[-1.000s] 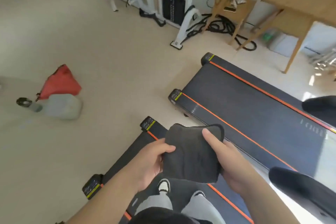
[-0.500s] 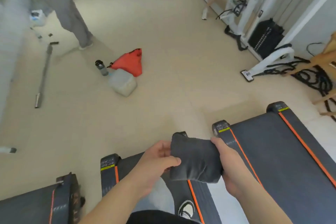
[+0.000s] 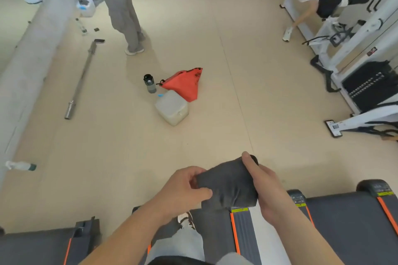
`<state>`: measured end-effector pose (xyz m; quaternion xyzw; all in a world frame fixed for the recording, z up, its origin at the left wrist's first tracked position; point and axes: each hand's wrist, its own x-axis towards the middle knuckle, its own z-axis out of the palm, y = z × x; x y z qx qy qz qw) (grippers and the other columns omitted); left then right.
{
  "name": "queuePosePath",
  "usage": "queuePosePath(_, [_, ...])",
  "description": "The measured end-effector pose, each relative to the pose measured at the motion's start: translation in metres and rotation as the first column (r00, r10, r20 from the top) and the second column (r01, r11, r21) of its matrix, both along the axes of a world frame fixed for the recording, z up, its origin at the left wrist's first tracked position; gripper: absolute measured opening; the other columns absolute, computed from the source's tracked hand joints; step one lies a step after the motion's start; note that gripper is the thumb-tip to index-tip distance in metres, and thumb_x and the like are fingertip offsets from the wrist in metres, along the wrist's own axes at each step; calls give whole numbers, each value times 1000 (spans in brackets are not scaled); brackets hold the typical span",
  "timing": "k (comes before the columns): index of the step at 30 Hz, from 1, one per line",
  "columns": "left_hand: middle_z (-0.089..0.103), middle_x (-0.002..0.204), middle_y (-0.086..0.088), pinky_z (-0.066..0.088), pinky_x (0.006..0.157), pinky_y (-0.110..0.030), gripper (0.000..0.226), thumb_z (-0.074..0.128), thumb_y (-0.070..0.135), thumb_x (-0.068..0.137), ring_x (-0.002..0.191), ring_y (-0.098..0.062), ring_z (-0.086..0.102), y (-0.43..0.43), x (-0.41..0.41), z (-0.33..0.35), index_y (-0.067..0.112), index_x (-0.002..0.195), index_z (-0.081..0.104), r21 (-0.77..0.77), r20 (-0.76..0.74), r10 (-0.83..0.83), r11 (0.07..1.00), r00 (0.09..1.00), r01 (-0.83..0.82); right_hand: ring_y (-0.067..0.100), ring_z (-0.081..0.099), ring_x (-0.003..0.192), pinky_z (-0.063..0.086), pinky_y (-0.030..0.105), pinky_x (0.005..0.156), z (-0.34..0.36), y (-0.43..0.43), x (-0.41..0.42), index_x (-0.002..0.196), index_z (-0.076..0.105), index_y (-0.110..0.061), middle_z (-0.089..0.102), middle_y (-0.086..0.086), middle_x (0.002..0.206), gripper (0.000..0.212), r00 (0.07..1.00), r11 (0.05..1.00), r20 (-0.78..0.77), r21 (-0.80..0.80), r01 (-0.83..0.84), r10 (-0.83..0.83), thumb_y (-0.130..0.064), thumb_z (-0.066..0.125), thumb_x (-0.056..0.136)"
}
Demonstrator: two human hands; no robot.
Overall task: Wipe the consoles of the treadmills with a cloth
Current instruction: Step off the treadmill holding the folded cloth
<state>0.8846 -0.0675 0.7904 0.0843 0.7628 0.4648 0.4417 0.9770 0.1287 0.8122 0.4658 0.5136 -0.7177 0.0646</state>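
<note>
Cloth [image 3: 228, 185], dark grey and folded up thick, was held in the air between both hands, over the back end of the middle treadmill [image 3: 215, 232], at the near edge of the floor [image 3: 215, 49]. The left hand [image 3: 183, 189] pinched the left side of the cloth with its thumb and curled fingers. The right hand [image 3: 265, 189] gripped the right side, with its thumb lying along the top and its other fingers tucked under the cloth, out of sight. The middle treadmill had a dark belt with an orange stripe, and a white shoe [image 3: 186, 220] stood on it. The right treadmill [image 3: 344, 221] lay just beside it, and the left treadmill [image 3: 36, 247] was well apart from it. Near the middle of the floor, a red bag [image 3: 185, 84], a dark bottle [image 3: 149, 83] and a pale plastic jug [image 3: 172, 106] sat close together. A long metal bar [image 3: 80, 79] lay near the left edge of the floor. A person in grey trousers [image 3: 120, 6] stood near the far edge.
</note>
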Motion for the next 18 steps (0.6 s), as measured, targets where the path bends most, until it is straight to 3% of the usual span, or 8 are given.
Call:
queuePosePath(3, [78, 95, 3, 58, 86, -38, 25, 77, 30, 73, 94, -21, 72, 4, -69, 3, 31, 97, 77, 3, -13, 31, 1000, 999, -31, 23, 74, 108, 59, 41, 92, 2, 9, -62, 117, 71, -7, 80, 6, 112, 32, 997, 998, -38, 2, -69, 69, -32, 71, 97])
queuePosePath(6, [73, 102, 7, 51, 79, -24, 17, 80, 25, 79, 95, -10, 67, 7, -121, 3, 32, 95, 75, 3, -9, 88, 996, 996, -88, 33, 71, 115, 52, 50, 104, -2, 20, -113, 116, 68, 0, 79, 13, 113, 28, 994, 995, -47, 13, -95, 96, -20, 71, 95])
queuePosePath(8, [70, 110, 9, 49, 84, -24, 20, 81, 26, 79, 102, -8, 66, 11, -152, -2, 30, 98, 74, 21, 33, 139, 990, 990, -140, 31, 73, 108, 55, 48, 98, -12, 27, -149, 110, 69, 0, 79, 14, 110, 25, 993, 994, -53, 21, -103, 104, -20, 72, 95])
queuePosePath(12, [76, 100, -4, 55, 86, -37, 16, 76, 20, 84, 90, -15, 69, 26, -219, -34, 17, 99, 72, 84, 151, 264, 957, 953, -279, 24, 67, 89, 54, 46, 86, -59, 36, -227, 94, 68, -5, 77, 6, 92, 25, 990, 992, -69, 36, -123, 125, -29, 75, 94])
queuePosePath(15, [77, 105, -5, 58, 83, -41, 14, 71, 18, 93, 92, -18, 72, 45, -277, -86, 15, 107, 70, 99, 158, 344, 927, 926, -362, 25, 68, 89, 59, 51, 89, -122, 49, -296, 103, 69, 2, 76, 9, 98, 40, 984, 984, -58, 61, -165, 168, -36, 76, 93])
queuePosePath(18, [78, 105, 0, 61, 80, -38, 19, 71, 20, 95, 97, -17, 75, 69, -340, -164, 18, 114, 68, 60, 162, 380, 918, 911, -393, 27, 74, 93, 63, 40, 72, -208, 73, -364, 110, 70, 4, 78, 13, 108, 42, 974, 971, -14, 89, -223, 225, -35, 74, 96])
